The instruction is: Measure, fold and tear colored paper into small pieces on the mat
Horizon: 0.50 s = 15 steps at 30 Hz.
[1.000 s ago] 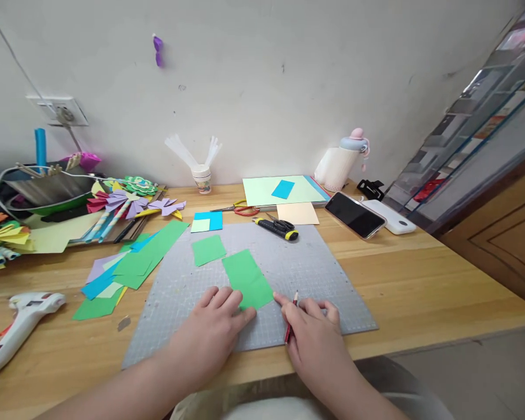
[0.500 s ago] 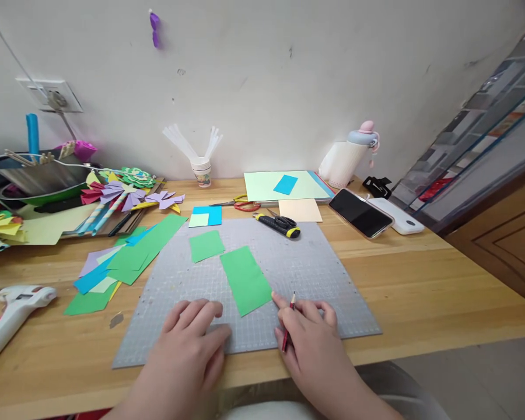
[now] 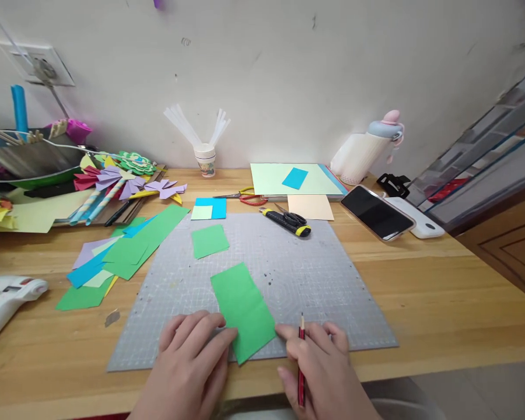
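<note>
A green paper rectangle (image 3: 242, 307) lies tilted on the grey cutting mat (image 3: 297, 274), near its front edge. My left hand (image 3: 192, 361) rests flat on the mat, fingers spread, its fingertips touching the paper's left lower edge. On the paper's other side, my right hand (image 3: 321, 364) is closed around a red pencil (image 3: 301, 361) that points away from me; its forefinger touches the paper's right lower corner. A smaller green piece (image 3: 209, 240) lies further back on the mat.
Scissors (image 3: 289, 220), orange-handled scissors (image 3: 245, 198), a phone (image 3: 377, 212), a bottle (image 3: 367, 149) and light green sheets (image 3: 289, 178) sit at the back. Coloured paper scraps (image 3: 114, 262) and folded paper flowers (image 3: 126, 186) lie left. A glue gun (image 3: 4, 300) is front left.
The green rectangle has slid toward me, to the mat's front edge. My left hand left it, then came back to its left edge. The view shifted down.
</note>
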### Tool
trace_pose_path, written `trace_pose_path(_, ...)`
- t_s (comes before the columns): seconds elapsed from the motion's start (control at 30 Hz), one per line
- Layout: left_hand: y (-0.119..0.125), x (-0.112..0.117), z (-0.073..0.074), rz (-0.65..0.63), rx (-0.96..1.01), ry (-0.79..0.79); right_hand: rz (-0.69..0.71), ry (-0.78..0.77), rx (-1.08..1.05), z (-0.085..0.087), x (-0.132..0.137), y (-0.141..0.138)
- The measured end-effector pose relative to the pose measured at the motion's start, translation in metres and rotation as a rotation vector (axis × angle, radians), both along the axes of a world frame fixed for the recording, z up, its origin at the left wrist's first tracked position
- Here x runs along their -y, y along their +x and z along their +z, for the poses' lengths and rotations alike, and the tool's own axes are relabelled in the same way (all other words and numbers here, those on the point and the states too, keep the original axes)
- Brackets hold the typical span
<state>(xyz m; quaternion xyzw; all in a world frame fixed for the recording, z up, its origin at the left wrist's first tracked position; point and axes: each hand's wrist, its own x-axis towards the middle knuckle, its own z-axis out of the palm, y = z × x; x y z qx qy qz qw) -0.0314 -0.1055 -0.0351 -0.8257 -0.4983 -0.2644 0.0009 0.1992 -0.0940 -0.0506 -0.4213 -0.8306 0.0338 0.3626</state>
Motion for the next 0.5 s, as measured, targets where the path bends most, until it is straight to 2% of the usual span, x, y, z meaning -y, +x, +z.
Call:
trace_pose_path(0.13,0.006,0.003,-0.002,0.007,0.058,0.051,0.096,-0.067,0.030,0.013,-0.005,0.004)
trace_pose_path(0.23,0.002,0.001,0.002,-0.058,-0.137,0.055,0.163,-0.112,0.073,0.020,-0.010,0.006)
trace_pose_path(0.33,-0.005,-0.004,0.007,-0.100,-0.333,0.033,0.183,-0.140,0.161,0.018,-0.011,0.004)
trace_pose_path(0.5,-0.009,-0.008,0.010,-0.059,-0.335,0.026,0.171,-0.132,0.214,0.009,-0.007,0.002)
